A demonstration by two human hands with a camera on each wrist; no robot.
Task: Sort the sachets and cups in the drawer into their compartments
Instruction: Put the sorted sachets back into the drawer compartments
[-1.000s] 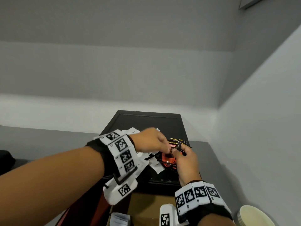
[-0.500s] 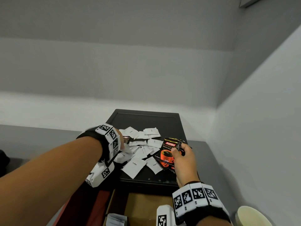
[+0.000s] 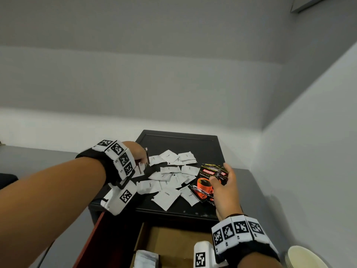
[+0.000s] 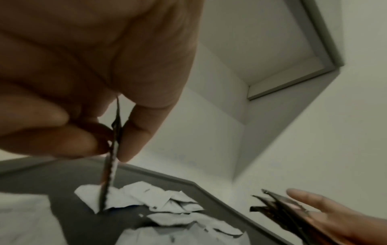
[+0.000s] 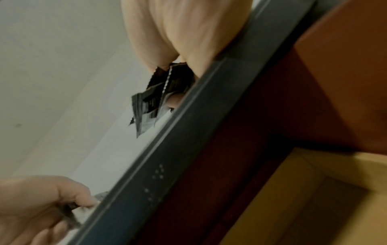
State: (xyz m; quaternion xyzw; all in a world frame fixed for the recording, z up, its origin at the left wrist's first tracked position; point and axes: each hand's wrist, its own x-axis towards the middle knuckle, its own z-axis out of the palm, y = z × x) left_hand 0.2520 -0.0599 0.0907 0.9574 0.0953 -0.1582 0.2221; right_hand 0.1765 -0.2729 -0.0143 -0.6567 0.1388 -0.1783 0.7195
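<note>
Several white sachets (image 3: pixel 167 197) lie scattered on a black tray (image 3: pixel 179 144). My right hand (image 3: pixel 220 176) grips a stack of black coffee sachets (image 3: pixel 203 183) with a red cup printed on them, at the tray's right side; they also show as black coffee sachets (image 5: pixel 155 96) in the right wrist view. My left hand (image 3: pixel 143 158) is at the pile's left edge. It pinches a thin dark sachet (image 4: pixel 114 149) edge-on between thumb and fingers, its lower end touching a white sachet (image 4: pixel 90 194).
Below the tray an open wooden drawer (image 3: pixel 173 240) shows a light compartment holding a small white bundle (image 3: pixel 146 259). A stack of paper cups (image 3: pixel 305 258) stands at the bottom right. Grey walls close in behind and to the right.
My left hand has left the right hand's stack and swung left across the pile, where it now pinches a dark sachet. The right hand still holds its stack in place.
</note>
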